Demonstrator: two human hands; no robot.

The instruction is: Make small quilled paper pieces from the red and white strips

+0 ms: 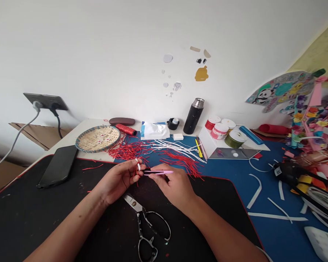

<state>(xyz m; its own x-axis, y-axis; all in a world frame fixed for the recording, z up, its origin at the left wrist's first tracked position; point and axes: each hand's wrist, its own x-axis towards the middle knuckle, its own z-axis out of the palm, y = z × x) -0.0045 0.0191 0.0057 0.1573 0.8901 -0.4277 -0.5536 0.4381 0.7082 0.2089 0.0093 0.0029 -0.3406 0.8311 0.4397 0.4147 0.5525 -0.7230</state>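
Between thumb and fingers, my left hand [118,182] pinches a small white strip [138,164] with red thread hanging about it. Pink tweezers [164,172] are gripped in my right hand [177,185], their tips close to the white strip; whether they touch it I cannot tell. Below my hands lies a pair of large metal scissors [138,207], blades partly hidden by my left hand. Just beyond my hands are piles of cut red cords [183,162] and several white strips [175,146].
A woven basket [98,138] and a phone [58,165] lie at left. A red thread spool [126,129], tissue pack [155,130], black flask [194,116] and lidded jars [235,137] line the wall. Paper strips [276,217] and colourful flowers [317,120] are at right.
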